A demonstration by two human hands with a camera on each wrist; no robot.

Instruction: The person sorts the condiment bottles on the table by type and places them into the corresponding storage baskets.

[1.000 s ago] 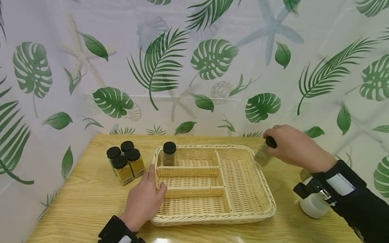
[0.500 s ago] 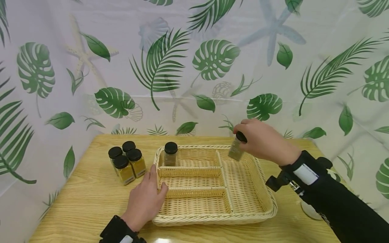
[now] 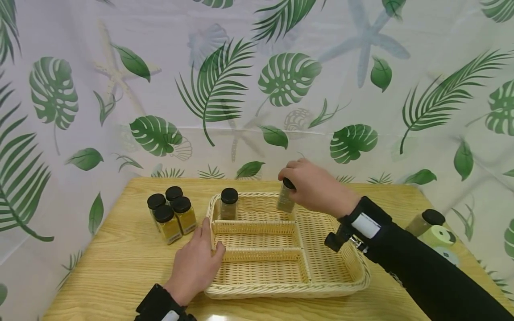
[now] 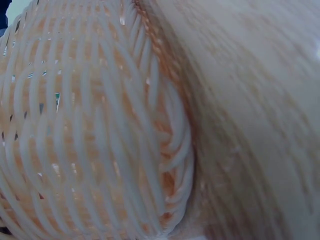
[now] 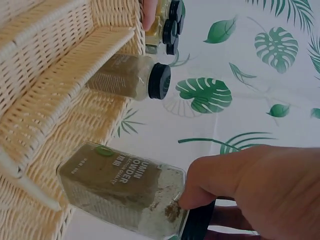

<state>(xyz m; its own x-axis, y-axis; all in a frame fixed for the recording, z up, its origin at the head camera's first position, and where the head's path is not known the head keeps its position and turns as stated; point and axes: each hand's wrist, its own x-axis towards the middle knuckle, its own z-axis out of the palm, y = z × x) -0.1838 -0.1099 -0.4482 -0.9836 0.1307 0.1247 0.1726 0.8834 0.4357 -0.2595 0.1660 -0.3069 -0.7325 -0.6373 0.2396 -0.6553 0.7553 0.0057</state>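
Observation:
My right hand (image 3: 315, 187) grips the black lid of a cumin powder jar (image 3: 285, 199), a clear jar of brown powder. It hangs tilted over the back compartment of the wicker basket (image 3: 289, 290), near the divider's right end. In the right wrist view, the held jar (image 5: 125, 190) shows its label, with thumb and fingers around the lid. Another jar of brown powder (image 3: 228, 209) stands in that compartment's left corner. My left hand (image 3: 196, 263) holds the basket's left rim, thumb over the inside and fingers along the outside. The left wrist view shows only the woven wall (image 4: 90, 130) and tabletop.
Several yellow spice jars (image 3: 170, 229) with black lids stand grouped left of the basket. Right of it, partly behind my right sleeve, are a brown jar (image 3: 419, 225) and pale round-topped containers (image 3: 437, 236). A leaf-patterned cloth (image 3: 257, 89) hangs behind the wooden table (image 3: 108, 267).
My right hand has carried the cumin powder jar leftward, from beyond the basket's right rim to above the back compartment. The left hand has stayed on the basket rim.

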